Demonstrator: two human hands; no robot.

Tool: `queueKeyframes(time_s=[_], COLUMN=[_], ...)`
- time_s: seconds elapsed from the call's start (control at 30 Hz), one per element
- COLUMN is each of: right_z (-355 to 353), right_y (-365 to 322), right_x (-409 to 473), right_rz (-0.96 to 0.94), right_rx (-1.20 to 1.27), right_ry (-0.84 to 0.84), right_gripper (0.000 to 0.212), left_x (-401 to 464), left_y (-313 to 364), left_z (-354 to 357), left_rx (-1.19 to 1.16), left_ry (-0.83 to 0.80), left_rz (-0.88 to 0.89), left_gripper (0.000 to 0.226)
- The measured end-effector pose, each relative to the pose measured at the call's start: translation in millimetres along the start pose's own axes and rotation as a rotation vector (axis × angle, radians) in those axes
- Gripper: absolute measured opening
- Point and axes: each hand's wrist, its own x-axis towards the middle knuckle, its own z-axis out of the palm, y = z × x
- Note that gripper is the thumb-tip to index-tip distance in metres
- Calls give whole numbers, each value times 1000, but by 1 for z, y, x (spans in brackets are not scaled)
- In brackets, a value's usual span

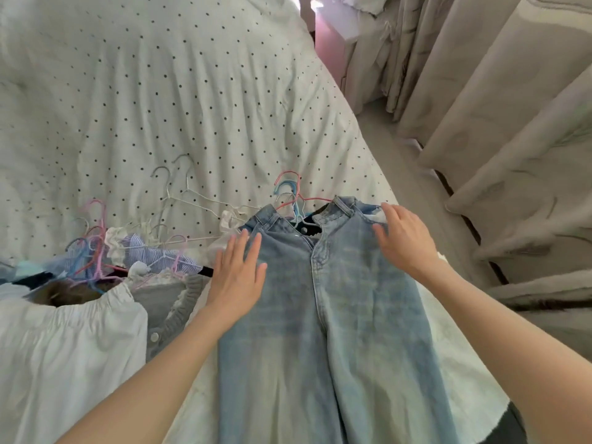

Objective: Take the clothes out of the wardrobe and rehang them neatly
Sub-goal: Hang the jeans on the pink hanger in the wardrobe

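Lying at far left on the dotted bedspread (160, 91) is a white garment (64, 341), with a grey knit (166, 302) and a heap of coloured hangers (93, 248) beside it. Left hand (238, 277) is pressing flat, fingers straight and spread, on the jeans' (320, 331) left hip. Jeans are lying open-fly over more hangers (290, 200). Right hand (405, 238) is resting on the right waistband, fingers gently bent, gripping nothing. Curtains (496, 107) are hanging at right.
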Motion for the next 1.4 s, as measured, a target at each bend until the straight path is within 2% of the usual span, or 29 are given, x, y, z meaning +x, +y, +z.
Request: queueKeyframes(time_s=[0.13, 0.3, 0.37, 0.43, 0.53, 0.63, 0.8, 0.87, 0.97, 1.07, 1.2, 1.27, 1.4], right_z=[8, 22, 21, 12, -9, -32, -63, -75, -89, -99, -110, -118, -137], right_y=[-10, -23, -27, -26, -18, -16, -21, -22, -25, -29, -33, -36, -36], right_x=[44, 76, 78, 71, 46, 6, -67, -97, -148, -206, -291, -332, -417], right_rz=[-6, 39, 50, 81, 114, 75, 16, -2, -13, 1, 134, 236, 370], right_rx=[17, -128, -118, 28, 257, 350, 452, 443, 405, 434, 520, 555, 516], right_ry=[-17, -258, -193, -59, 97, 207, 301, 304, 303, 309, 407, 512, 724], right_gripper=[51, 51, 49, 42, 38, 33, 26, 31, 43, 32, 26, 24, 21], left_x=[42, 67, 70, 67, 54, 27, -32, -54, -89, -122, -157, -174, -219], left_y=[-16, -23, -19, -15, -9, 6, 20, 21, 28, 37, 53, 68, 111], left_z=[-1, 0, -6, -17, -36, -58, -76, -81, -88, -101, -122, -136, -164], left_rx=[4, -45, -113, -164, -298, -415, -512, -574, -558, -539, -501, -485, -516], left_ry=[-17, -144, -92, -8, 108, 176, 254, 266, 222, 270, 301, 323, 355], left_rz=[-106, -214, -288, -292, -189, -108, -53, -43, 32, 148, 353, 437, 633], left_gripper=[61, 57, 53, 49, 40, 34, 51, 56, 65, 53, 64, 57, 27])
